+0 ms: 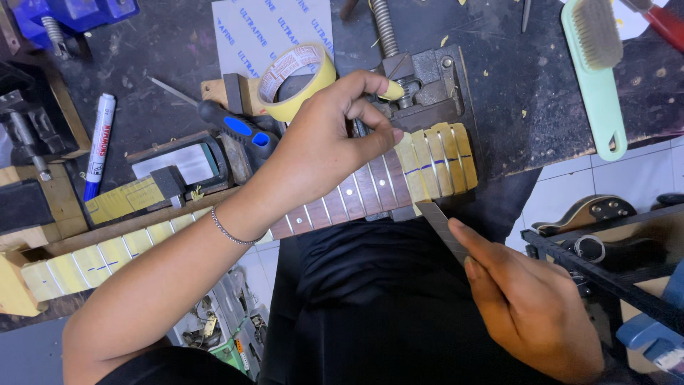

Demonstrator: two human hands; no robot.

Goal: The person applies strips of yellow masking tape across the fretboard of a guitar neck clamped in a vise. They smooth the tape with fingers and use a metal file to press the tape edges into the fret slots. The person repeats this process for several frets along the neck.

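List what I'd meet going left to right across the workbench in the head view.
Blue vise → marker pen → blue-handled tool → roll of yellow tape → left hand → taped end of the fretboard → green brush.

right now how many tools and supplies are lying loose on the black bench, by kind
tape roll: 1
marker pen: 1
screwdriver, blue and black handle: 1
brush, green handle: 1
sandpaper sheet: 1
total: 5
Not counted: the flat file in the right hand, and the left hand on the guitar neck.
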